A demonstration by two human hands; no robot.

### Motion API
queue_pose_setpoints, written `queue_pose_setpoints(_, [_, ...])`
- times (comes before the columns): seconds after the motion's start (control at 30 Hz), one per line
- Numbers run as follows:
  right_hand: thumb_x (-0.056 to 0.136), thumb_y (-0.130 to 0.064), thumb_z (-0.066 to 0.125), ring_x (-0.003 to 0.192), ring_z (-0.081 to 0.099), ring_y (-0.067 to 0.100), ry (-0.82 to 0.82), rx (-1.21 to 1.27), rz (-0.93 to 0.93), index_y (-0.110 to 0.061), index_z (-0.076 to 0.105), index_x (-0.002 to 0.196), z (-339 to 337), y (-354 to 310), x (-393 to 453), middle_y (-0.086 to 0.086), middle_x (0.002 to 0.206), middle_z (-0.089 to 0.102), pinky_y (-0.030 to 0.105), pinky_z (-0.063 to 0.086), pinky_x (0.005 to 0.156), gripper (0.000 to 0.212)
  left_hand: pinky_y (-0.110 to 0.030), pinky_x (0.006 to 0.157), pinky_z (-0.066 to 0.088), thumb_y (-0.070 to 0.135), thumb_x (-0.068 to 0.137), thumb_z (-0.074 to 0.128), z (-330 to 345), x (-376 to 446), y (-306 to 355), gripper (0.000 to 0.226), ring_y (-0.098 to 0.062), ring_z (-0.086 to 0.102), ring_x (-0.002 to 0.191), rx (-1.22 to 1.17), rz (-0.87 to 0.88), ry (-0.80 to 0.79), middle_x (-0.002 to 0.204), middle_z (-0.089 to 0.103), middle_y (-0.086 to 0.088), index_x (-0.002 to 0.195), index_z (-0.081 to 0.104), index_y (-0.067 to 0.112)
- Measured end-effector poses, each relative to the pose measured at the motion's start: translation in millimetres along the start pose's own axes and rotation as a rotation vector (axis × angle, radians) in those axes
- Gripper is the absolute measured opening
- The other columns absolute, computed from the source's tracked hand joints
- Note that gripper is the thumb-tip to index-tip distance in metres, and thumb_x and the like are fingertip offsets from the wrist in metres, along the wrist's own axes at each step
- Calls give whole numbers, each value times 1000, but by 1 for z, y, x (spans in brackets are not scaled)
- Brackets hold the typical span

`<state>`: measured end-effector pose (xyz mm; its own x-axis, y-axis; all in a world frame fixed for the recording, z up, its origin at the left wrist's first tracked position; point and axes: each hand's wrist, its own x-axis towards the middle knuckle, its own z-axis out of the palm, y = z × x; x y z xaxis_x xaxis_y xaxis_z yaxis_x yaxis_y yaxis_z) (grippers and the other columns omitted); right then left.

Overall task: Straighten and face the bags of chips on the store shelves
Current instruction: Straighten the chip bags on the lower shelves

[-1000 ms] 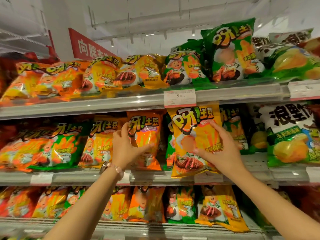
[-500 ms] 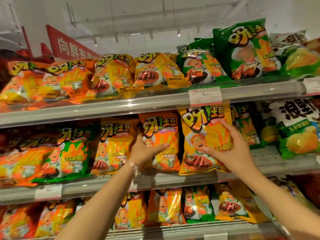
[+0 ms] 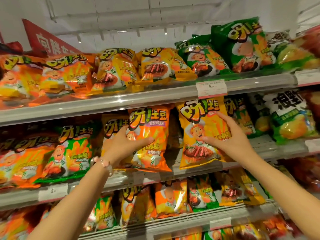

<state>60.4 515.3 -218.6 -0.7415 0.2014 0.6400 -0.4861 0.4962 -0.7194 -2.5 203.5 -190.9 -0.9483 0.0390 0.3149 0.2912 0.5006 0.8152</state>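
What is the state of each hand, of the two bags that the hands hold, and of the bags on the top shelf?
left hand: grips the orange bag, thumb across its front.
right hand: holds the yellow bag, fingers spread on its front.
orange bag: upright, front facing out.
yellow bag: upright, slightly tilted, front facing out.
top-shelf bags: leaning back, uneven.
price tag: fixed on the shelf rail.

Grey metal shelves (image 3: 121, 104) are running across the view in tiers — a white wall (image 3: 121, 18) is rising behind, a red sign (image 3: 46, 40) hanging left.
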Motion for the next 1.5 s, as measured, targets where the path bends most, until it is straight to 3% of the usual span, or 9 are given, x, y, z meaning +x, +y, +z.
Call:
queue_pose_setpoints(0.17, [64,-38,85,118,49,19,31,-37,-4,-39,41,134,38,-10,2,-3,129,51,46,45,98,82,-37,82,56,72,30,82,-31,-16,-17,93,-6,66,89,17,12,79,100,66,15,110,50,38])
queue_pose_setpoints(0.33, [67,-41,83,122,46,20,19,-122,-16,-38,38,137,79,-14,9,-1,135,47,44,44,98,83,-31,76,53,71,32,82,-52,-29,-28,103,-7,64,91,-15,29,147,102,65,14,120,48,32])
queue_pose_setpoints(0.5, [69,-45,80,121,48,21,-25,-134,-14,-32,34,140,112,-15,23,2,135,49,43,45,98,85,-45,90,54,63,36,85,-58,-33,-30,111,-16,65,99,-81,52,162,113,65,5,131,44,24])
queue_pose_setpoints(0.77, [68,-45,81,124,42,22,-141,-136,-1,-31,29,140,132,1,27,7,139,35,24,33,90,90,-44,86,56,68,30,85,-55,-34,-35,110,-16,67,96,-141,28,141,109,67,6,125,48,27])
queue_pose_setpoints(0.93, [68,-61,73,140,24,33,-218,-303,79,-31,23,147,129,3,34,13,155,14,42,31,110,99,-45,89,54,70,30,84,-40,-35,-33,115,-16,66,100,-157,26,127,113,65,7,130,43,29])
queue_pose_setpoints(1.1, [79,-69,54,146,9,31,-274,-423,127,-31,12,151,122,-12,33,10,160,-1,46,21,116,92,-45,91,53,70,33,83,-22,-36,-23,113,-14,63,103,-167,50,127,116,61,9,130,39,33])
queue_pose_setpoints(1.2, [88,-63,43,145,14,25,-165,-214,48,-28,17,151,118,-31,23,5,160,8,40,20,115,76,-44,93,52,73,31,82,-11,-38,-17,113,-15,60,109,-166,53,113,119,58,11,128,34,40])
queue_pose_setpoints(1.33, [82,-54,61,134,37,19,-304,236,124,-31,21,147,119,-57,11,0,151,31,37,35,106,80,-45,90,53,70,33,85,2,-38,-15,113,-15,63,107,-233,45,86,117,61,10,129,34,37])
queue_pose_setpoints(1.5, [72,-39,78,108,54,2,-360,412,187,-35,24,143,121,-64,9,-20,116,51,24,48,87,89,-42,94,51,71,36,84,14,-42,-11,118,-14,59,113,-212,43,45,125,58,10,135,27,41])
